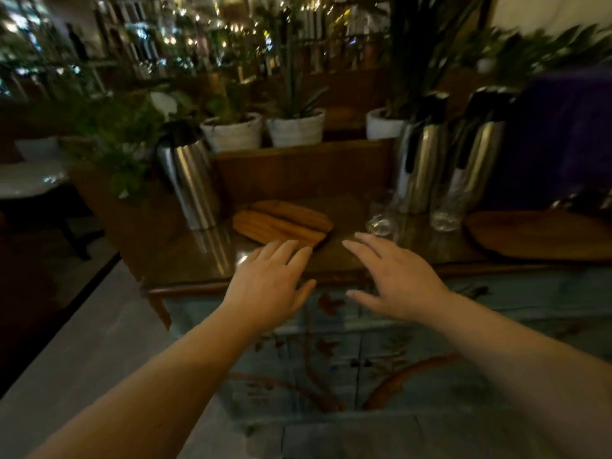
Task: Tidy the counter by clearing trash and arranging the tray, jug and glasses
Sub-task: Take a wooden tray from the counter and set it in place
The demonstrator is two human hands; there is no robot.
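A small ridged wooden tray (281, 223) lies in the middle of the glossy wooden counter (198, 260). A steel jug (190, 180) with a black lid stands just left of it. Two clear glasses (381, 221) (445, 213) stand to the right, in front of two more steel jugs (422, 160) (477, 150). My left hand (271, 279) hovers palm down with fingers spread at the tray's near edge, empty. My right hand (394, 276) is also empty and spread, just short of the nearer glass.
A large round wooden board (536, 235) lies at the right end of the counter. Potted plants in white pots (233, 132) (296, 127) line a raised shelf behind. The cabinet front (364, 359) below is painted blue with branches. A white table (29, 180) stands at the left.
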